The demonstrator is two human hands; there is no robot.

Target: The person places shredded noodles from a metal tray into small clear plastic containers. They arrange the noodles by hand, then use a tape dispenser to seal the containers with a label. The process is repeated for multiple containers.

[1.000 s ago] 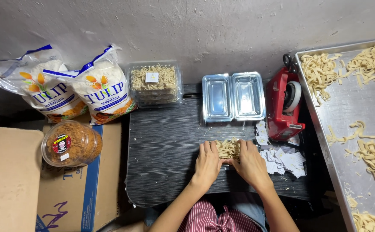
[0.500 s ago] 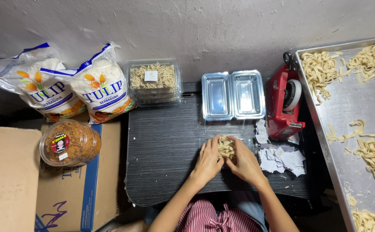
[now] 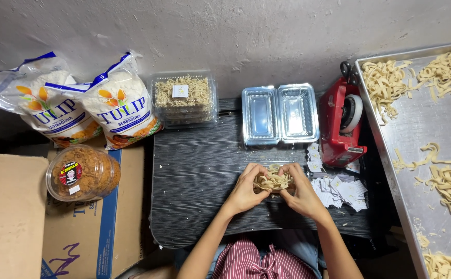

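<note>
Both hands meet over the near middle of a small black ribbed table (image 3: 199, 170). The left hand (image 3: 246, 188) and the right hand (image 3: 302, 192) curl inward with fingertips pinching a small bundle of pale fried dough strips (image 3: 274, 180), held between them just above the tabletop. Beyond the hands lies an open, empty clear plastic clamshell box (image 3: 280, 114); left of it stands a closed clear box filled with strips (image 3: 183, 99). A red tape dispenser (image 3: 341, 122) sits at the table's right edge, with a scatter of small white paper labels (image 3: 343, 190) just beside the right hand. A metal tray (image 3: 416, 129) on the right bears more strips. Two flour bags (image 3: 96, 111) and a round plastic jar (image 3: 82, 172) lie to the left.
</note>
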